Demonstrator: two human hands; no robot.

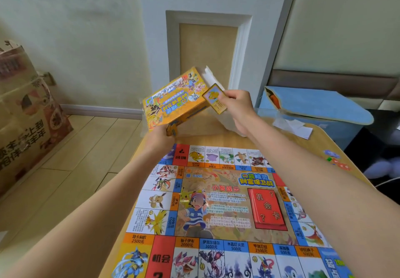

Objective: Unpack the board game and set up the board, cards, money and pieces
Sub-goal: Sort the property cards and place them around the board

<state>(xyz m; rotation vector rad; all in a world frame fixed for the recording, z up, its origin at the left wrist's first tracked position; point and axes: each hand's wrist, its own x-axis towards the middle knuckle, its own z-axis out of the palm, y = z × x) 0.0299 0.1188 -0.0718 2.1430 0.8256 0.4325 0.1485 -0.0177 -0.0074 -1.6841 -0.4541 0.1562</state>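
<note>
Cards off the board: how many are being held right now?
1. A yellow-bordered card is pinched in the right hand, next to the game box held up by the left hand. More may be hidden inside the box.

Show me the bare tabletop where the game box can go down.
Bare wood lies beyond the board's far edge, below the game box, and along the table's right side up to the small pieces. The board fills the rest.
</note>
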